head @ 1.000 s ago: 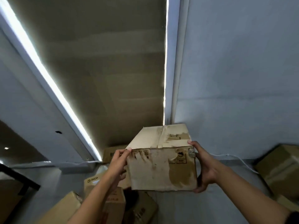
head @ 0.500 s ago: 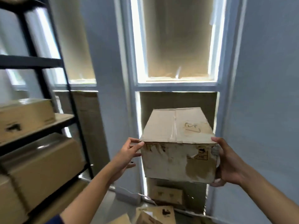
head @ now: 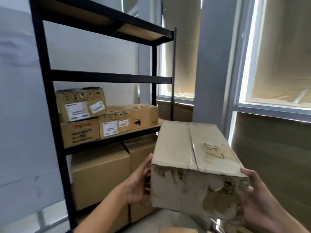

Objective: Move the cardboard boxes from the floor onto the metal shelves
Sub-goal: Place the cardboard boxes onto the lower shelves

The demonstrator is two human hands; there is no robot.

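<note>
I hold a worn cardboard box [head: 195, 167] in the air, its front face torn and scuffed and a scribbled mark on its top. My left hand [head: 138, 184] presses its left side. On its right side, my right hand [head: 252, 199] grips the lower corner. The black metal shelf unit [head: 50, 101] stands to the left of the box. Its middle shelf [head: 111, 142] carries several labelled cardboard boxes [head: 80, 103]. Two large plain boxes [head: 101, 175] fill the level below. The two upper shelves [head: 111, 77] show nothing on them.
A grey wall runs behind and left of the shelves. Covered windows with bright edges [head: 242, 101] and a grey pillar [head: 212, 64] stand at the right. Another cardboard box top [head: 178, 230] shows at the bottom edge, below the held box.
The view has swung left from the ceiling and window to the shelf unit. The box stays held between both hands and now sits closer to the shelves.
</note>
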